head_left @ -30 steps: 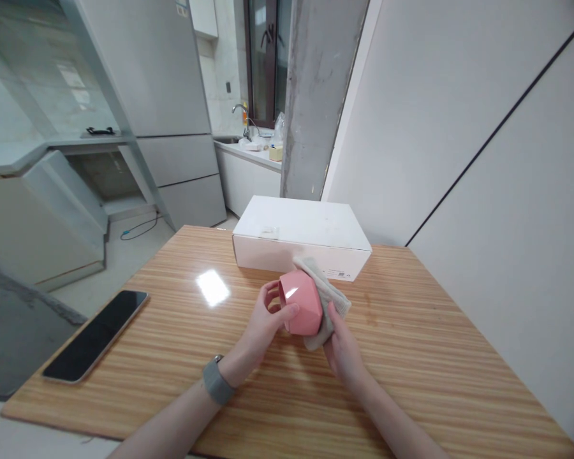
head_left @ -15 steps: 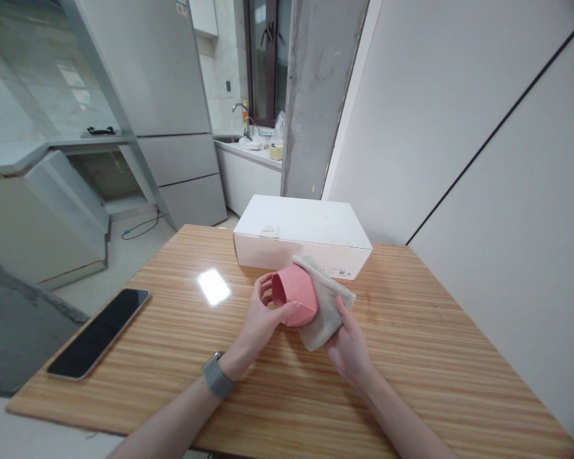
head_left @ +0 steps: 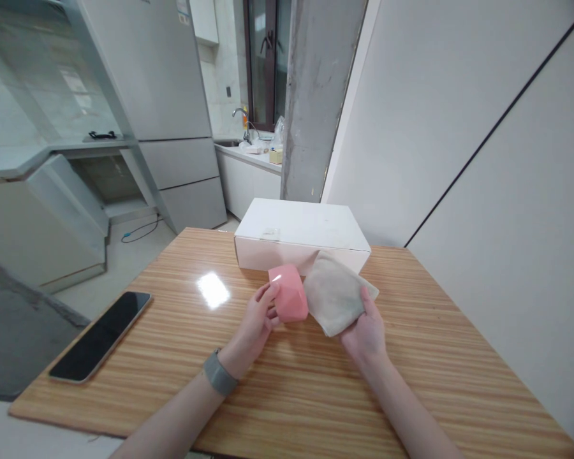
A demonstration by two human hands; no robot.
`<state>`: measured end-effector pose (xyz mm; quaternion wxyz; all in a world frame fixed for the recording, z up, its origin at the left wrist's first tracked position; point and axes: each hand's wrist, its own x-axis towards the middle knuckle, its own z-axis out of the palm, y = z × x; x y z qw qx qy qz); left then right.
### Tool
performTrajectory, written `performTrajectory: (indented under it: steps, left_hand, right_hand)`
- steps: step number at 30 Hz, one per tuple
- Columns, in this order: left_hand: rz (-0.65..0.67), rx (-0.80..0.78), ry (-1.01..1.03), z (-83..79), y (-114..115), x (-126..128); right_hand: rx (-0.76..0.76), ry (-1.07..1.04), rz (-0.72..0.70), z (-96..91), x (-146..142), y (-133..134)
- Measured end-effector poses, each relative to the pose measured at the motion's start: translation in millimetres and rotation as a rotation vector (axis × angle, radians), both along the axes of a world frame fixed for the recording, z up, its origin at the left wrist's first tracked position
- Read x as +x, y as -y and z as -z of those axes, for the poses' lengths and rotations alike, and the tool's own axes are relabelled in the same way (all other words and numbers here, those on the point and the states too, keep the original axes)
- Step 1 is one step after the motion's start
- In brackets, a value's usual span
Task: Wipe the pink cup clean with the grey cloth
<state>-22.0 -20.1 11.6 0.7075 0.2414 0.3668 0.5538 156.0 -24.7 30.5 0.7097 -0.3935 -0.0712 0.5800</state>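
Observation:
My left hand (head_left: 256,325) grips a pink faceted cup (head_left: 289,293) from its left side, held just above the wooden table (head_left: 316,389). A grey watch band sits on that wrist. My right hand (head_left: 366,331) holds a folded beige cloth (head_left: 337,293) spread over its fingers, right beside the cup and apart from it or barely touching. Both are in front of a white box (head_left: 301,236).
A black phone (head_left: 100,335) lies face up near the table's left edge. The white box stands at the table's far side against a white wall. Beyond are a grey fridge, a counter with a tap and a concrete column.
The cloth has come off the cup: my right hand drew it away to the right and opened it flat. My left hand turned the cup more upright.

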Motion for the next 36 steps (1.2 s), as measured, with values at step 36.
performTrajectory:
  steps: [36]
  left_hand:
    - [-0.174,0.520,-0.639,-27.1,18,3]
  right_hand:
    - [0.107,0.035,-0.504,6.1,-15,13]
